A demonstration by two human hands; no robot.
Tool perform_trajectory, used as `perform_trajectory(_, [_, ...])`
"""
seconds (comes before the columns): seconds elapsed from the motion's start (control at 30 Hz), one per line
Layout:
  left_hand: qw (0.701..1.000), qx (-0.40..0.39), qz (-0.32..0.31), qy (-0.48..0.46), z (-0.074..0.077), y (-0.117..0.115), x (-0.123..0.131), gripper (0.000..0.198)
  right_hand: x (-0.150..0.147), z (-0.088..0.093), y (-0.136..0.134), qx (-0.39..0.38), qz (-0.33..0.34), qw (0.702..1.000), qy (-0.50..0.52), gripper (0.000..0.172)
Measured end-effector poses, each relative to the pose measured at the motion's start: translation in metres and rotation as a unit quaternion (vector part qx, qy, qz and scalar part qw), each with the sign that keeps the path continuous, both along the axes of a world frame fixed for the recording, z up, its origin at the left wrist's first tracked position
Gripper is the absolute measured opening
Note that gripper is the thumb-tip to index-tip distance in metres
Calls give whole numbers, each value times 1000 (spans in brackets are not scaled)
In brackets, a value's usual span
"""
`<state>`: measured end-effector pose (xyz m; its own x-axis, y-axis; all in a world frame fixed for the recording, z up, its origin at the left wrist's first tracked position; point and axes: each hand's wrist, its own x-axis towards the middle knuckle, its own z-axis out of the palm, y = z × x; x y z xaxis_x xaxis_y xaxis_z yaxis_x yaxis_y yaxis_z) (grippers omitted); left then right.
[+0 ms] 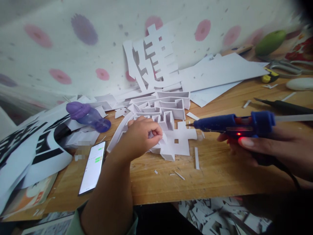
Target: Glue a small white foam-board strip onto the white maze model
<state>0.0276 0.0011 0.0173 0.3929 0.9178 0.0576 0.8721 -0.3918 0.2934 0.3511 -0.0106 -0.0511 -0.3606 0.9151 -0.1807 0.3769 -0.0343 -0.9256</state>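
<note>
My right hand (276, 145) is wrapped around a blue hot glue gun (215, 123), its red light lit and a clear glue stick in its back. The nozzle points left, just above the right part of a white foam-board character (184, 143) lying on the table. My left hand (140, 137) rests over this character with its fingers curled, thumb and forefinger closed on its white raised wall; the fingertips are partly hidden. Behind my left hand stand raised white foam-board forms (171, 109). A flat cut-out white character (156, 62) leans against the wall further back.
A lit phone (92, 168) and a purple bottle (89, 116) lie left, near printed sheets (52, 148). White boards (220, 73), scissors (288, 67) and a dark pointed tool (281, 105) are at right. Scraps (197, 158) dot the wooden table (207, 182); more scraps lie below its edge.
</note>
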Motion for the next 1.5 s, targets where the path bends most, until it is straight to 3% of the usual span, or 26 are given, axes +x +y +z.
perform_trajectory(0.13, [1000,-1,11,13,-1,1,0,10,-38,15,-4,-110,70,990,54,35])
perform_trajectory(0.37, [996,-32,78,0,-1,1,-4,9,-83,16,-7,-162,101,979,73,21])
perform_trajectory(0.7, [996,-37,83,5,-2,0,-6,10,-92,16,-8,-153,131,979,15,23])
perform_trajectory(1.5, [995,-42,90,3,-4,1,1,13,-95,12,-9,-144,106,984,10,21])
